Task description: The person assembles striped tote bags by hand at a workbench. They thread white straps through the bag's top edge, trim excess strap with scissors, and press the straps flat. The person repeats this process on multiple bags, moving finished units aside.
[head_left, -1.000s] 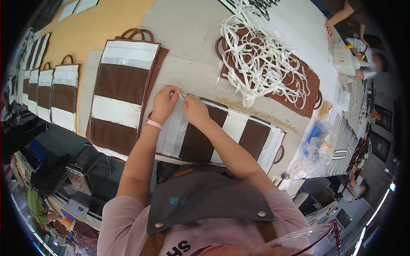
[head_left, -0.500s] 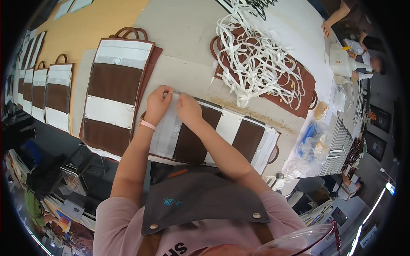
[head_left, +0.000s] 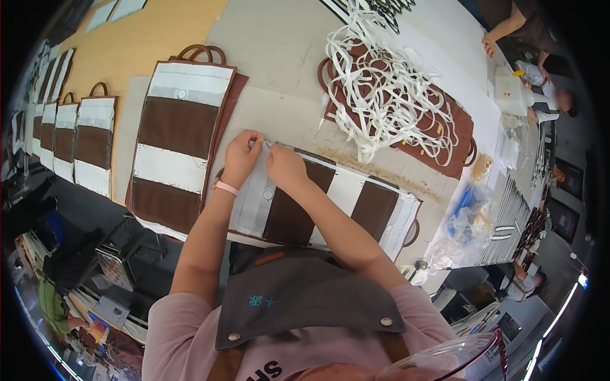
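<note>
Works at a table [head_left: 279, 63] over a striped brown-and-white panel [head_left: 346, 190] lying flat. With left hand [head_left: 240, 159] and right hand [head_left: 287, 169] close together, pinches its far edge near the left end. Could fray that edge by tugging unevenly.

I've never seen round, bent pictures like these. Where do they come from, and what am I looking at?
No machine here: these are a person's own bare hands. Every picture comes from one wide fisheye camera on that person's head, looking down, so straight edges curve. The left hand and right hand are curled closed, close together, at the far edge of a striped panel; what they pinch is too small to make out. On the table, a similar panel lies to the left; to the right, tangled white strips lie over brown pieces.
</note>
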`<state>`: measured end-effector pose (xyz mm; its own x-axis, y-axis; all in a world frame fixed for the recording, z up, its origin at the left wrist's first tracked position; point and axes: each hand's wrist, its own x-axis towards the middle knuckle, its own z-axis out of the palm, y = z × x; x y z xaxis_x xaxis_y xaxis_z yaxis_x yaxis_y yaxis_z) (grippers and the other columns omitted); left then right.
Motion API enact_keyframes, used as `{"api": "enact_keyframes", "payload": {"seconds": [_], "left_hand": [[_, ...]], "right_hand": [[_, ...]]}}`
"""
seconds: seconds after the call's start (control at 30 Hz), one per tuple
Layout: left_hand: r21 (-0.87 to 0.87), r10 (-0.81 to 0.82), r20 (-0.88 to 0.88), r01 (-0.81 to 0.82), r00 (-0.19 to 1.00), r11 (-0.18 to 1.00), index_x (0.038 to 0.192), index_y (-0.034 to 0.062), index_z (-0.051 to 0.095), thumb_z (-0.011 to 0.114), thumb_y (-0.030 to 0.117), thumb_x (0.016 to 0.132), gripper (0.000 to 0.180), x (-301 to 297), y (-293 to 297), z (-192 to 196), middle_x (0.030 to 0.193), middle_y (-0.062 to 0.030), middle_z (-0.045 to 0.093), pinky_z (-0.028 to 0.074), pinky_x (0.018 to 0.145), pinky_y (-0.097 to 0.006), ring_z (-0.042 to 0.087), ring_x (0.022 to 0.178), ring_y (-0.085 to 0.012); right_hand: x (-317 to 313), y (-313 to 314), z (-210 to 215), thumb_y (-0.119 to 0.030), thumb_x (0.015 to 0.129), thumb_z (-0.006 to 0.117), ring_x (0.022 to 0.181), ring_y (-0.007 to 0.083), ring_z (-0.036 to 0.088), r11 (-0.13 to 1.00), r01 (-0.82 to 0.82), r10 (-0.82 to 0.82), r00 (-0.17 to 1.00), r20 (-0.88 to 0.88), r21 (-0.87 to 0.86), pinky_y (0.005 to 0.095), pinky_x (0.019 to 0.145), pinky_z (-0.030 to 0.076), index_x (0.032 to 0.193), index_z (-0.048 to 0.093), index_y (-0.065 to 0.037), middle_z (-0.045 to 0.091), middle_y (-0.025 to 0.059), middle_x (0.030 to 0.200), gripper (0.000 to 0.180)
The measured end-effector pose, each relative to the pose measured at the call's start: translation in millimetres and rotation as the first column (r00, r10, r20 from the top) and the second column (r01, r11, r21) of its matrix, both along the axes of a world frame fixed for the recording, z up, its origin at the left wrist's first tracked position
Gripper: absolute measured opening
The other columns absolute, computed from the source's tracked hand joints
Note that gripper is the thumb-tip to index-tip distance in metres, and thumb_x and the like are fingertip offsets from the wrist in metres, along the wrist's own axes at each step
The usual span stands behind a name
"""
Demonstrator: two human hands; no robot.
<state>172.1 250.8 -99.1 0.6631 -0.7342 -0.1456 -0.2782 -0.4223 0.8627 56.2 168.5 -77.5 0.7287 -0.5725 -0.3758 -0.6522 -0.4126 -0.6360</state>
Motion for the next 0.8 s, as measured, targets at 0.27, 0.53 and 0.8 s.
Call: {"api": "enact_keyframes", "payload": {"seconds": [0.27, 0.53, 0.8], "left_hand": [[-0.052, 0.0, 0.044, 0.003, 0.999, 0.999, 0.094, 0.0028, 0.066, 0.065, 0.013, 0.088, 0.012, 0, 1, -9, 0.082, -0.0105, 0.069, 0.049, 0.06, -0.033, 0.063, 0.064, -0.0206], [-0.051, 0.011, 0.028, -0.01, 1.0, 0.999, 0.094, 0.0035, 0.066, 0.065, 0.013, 0.087, 0.012, -1, 2, -1, 0.082, -0.0106, 0.069, 0.049, 0.059, -0.032, 0.061, 0.062, -0.0212], [-0.089, 0.009, 0.049, -0.005, 0.999, 0.996, 0.094, 0.0032, 0.066, 0.065, 0.014, 0.087, 0.012, 0, 3, -1, 0.085, -0.0129, 0.069, 0.05, 0.062, -0.036, 0.064, 0.068, -0.0269]], "right_hand": [[3, 3, -3, -0.017, 0.09, 0.049, 0.077, 0.0412, 0.064, 0.999, 0.037, -0.037, 0.999, -0.001, -0.035, 0.0524, 0.07, 0.049, 0.088, 0.058, 0.0, 0.064, 0.0236, 0.08, 0.02], [-17, 21, 3, -0.017, 0.093, 0.05, 0.069, 0.0406, 0.063, 0.999, -0.017, 0.022, 0.995, 0.1, -0.047, 0.0525, 0.064, 0.048, 0.087, 0.055, -0.002, 0.061, 0.0219, 0.069, 0.017], [-28, 26, -1, -0.017, 0.092, 0.05, 0.072, 0.0401, 0.064, 0.997, 0.065, -0.07, 0.977, 0.202, 0.03, 0.0516, 0.065, 0.049, 0.087, 0.056, -0.001, 0.064, 0.0216, 0.074, 0.018]]}}
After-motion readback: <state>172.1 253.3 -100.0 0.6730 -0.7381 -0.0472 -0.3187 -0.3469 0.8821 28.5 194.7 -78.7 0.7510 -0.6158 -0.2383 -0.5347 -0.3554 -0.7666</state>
